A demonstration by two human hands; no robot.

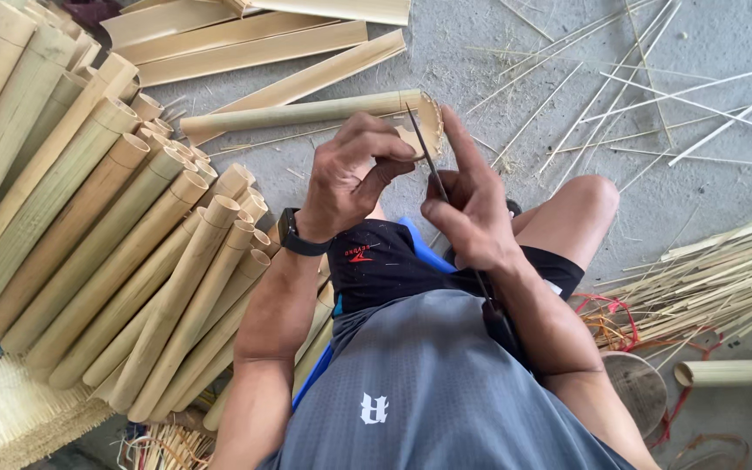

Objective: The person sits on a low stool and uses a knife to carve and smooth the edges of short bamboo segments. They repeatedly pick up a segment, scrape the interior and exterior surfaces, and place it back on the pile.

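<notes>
Your left hand (352, 178) is curled closed around the near end of a split bamboo half-tube (306, 112), fingers wrapped over its edge and thumb pressing beside the cut rim; a black wristwatch (293, 233) sits on that wrist. Your right hand (470, 209) is just beside it at 3 o'clock, clenched tight on a long thin knife (433, 170), index finger stretched up along the bamboo's end. The blade runs from your grip up toward 11 o'clock and bites into the curved end of the half-tube, while its dark handle trails down along your right forearm toward 5 o'clock. The half-tube lies nearly level across the concrete floor (724, 26), reaching away from your hands toward 9 o'clock. Beyond it, at 12 o'clock, several flat split bamboo slabs (245, 43) lie stacked. At 9 o'clock a big leaning pile of whole bamboo tubes (89, 226) fans out, their open ends facing your left arm. From 1 to 2 o'clock, thin bamboo slivers (654, 104) lie scattered over the floor. At 4 o'clock a bundle of fine strips (724, 270) rests near your bare right knee (580, 204), with red cord (611, 313) close under it.
</notes>
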